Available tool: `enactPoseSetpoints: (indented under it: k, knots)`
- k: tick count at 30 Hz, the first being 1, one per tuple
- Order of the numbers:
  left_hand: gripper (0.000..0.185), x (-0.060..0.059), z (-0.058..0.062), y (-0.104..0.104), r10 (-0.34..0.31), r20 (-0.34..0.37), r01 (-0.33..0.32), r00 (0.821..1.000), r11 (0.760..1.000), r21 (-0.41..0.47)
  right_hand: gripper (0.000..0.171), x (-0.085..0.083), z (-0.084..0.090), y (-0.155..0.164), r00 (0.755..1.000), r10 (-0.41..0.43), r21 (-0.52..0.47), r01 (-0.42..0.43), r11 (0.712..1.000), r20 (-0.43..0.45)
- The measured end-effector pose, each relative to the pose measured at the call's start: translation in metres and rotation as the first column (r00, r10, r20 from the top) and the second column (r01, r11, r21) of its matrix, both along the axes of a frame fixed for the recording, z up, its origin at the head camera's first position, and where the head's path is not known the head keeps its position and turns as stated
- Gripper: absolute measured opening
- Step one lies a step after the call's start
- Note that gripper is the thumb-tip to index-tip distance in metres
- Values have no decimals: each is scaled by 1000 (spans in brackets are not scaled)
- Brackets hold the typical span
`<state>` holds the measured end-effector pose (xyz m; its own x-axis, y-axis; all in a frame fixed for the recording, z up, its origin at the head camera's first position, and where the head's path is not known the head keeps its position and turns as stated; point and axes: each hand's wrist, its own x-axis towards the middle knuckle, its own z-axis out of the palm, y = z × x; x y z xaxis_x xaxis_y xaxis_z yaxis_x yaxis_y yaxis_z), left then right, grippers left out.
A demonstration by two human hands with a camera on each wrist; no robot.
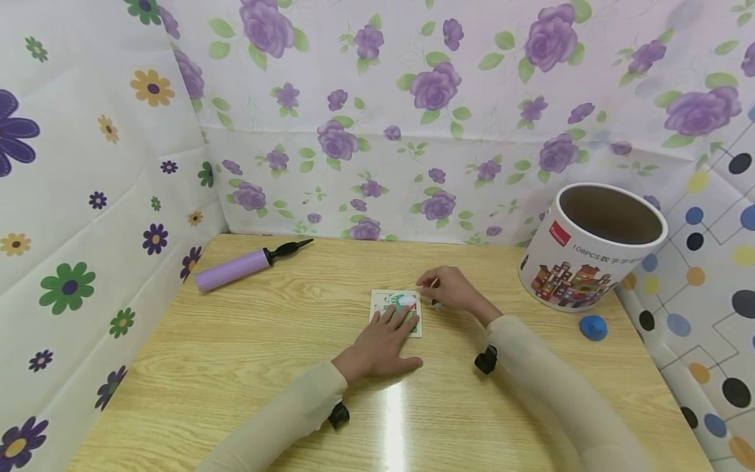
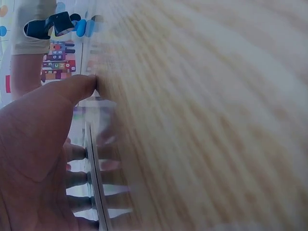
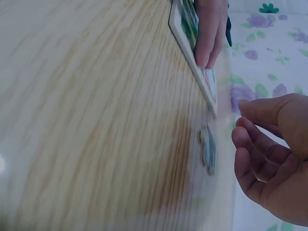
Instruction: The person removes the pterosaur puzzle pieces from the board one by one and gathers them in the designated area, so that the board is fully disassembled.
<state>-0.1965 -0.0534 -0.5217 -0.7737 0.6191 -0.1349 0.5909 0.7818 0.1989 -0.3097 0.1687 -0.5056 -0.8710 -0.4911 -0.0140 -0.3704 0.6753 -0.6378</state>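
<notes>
A small square jigsaw puzzle board (image 1: 381, 297) with a pale border and a colourful green and red picture lies on the table. My left hand (image 1: 380, 344) rests on it, fingers spread over the picture and hiding part of it, thumb out to the right. By the board's far right corner hovers my right hand (image 1: 451, 288), fingers loosely bent. In the right wrist view nothing shows between the thumb and fingers of this hand (image 3: 274, 149). A loose puzzle piece (image 3: 209, 150) lies on the wood beneath it, just off the board's corner.
On the wooden table (image 1: 265, 354), a purple hand pump (image 1: 232, 270) with a black nozzle lies at the far left. A large white printed bucket (image 1: 580, 278) stands at the far right, with a small blue object (image 1: 593, 327) in front. Flowered cloth hangs behind.
</notes>
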Motion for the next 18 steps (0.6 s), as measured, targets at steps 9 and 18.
enactPoseSetpoints:
  k: [9,18]
  knots:
    - [90,1,0,0,-22,-59,21,998,999,-30,18,-6,0,-30,998,60,-6,-60,998,-9]
    - [91,2,4,0,-18,-50,14,999,997,-73,15,-10,-4,-51,991,123,13,-122,992,-47]
